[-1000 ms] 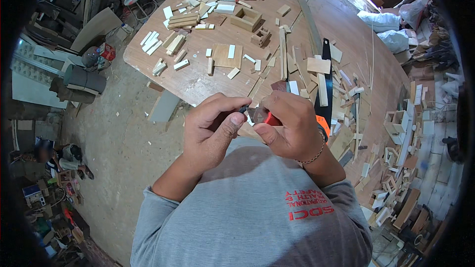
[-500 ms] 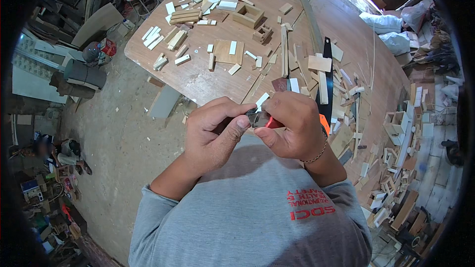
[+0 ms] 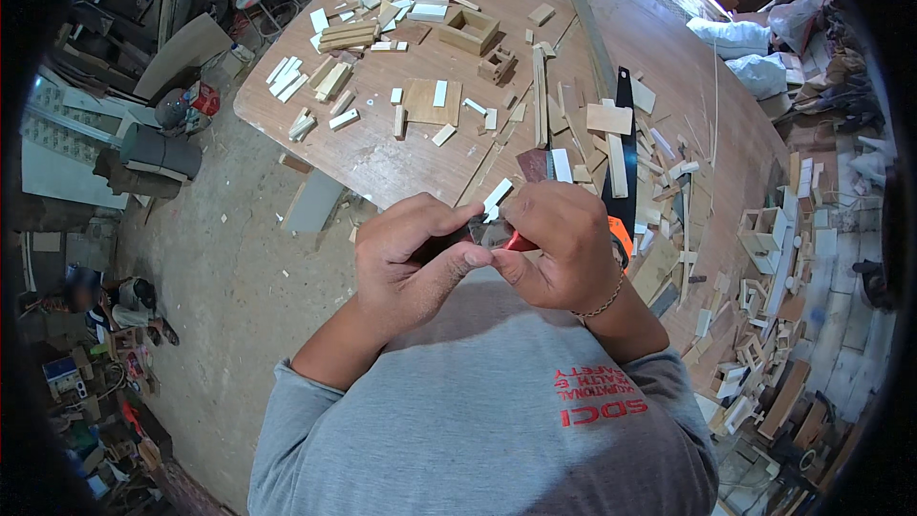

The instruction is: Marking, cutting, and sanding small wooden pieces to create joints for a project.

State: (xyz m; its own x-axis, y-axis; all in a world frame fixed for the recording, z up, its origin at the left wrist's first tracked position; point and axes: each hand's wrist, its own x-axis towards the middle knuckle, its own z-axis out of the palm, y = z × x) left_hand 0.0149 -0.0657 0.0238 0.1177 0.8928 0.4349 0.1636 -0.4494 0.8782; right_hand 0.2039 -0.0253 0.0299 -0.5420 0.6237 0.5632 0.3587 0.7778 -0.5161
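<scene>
Red object (image 3: 520, 243) held before the shirt (image 3: 478, 373)

On my feed, the right hand (image 3: 562, 241) curls tightly round it, the left hand (image 3: 406, 253) pinching a dark piece (image 3: 477, 226) opposite, probably steadying both; beyond, a saw (image 3: 629, 145) lies on the table (image 3: 373, 153)

I work from one view, a wide fisheye worn on the head, the left one of a side-by-side pair. It looks steeply down over the grey shirt (image 3: 458, 401) from close above, so the hands (image 3: 565, 241) sit near the middle of my picture. Past them, farther off, the tabletop (image 3: 368, 161) runs toward the upper edge, and the floor (image 3: 239, 268) shows at left. Straight edges bow toward the dark rim.
</scene>
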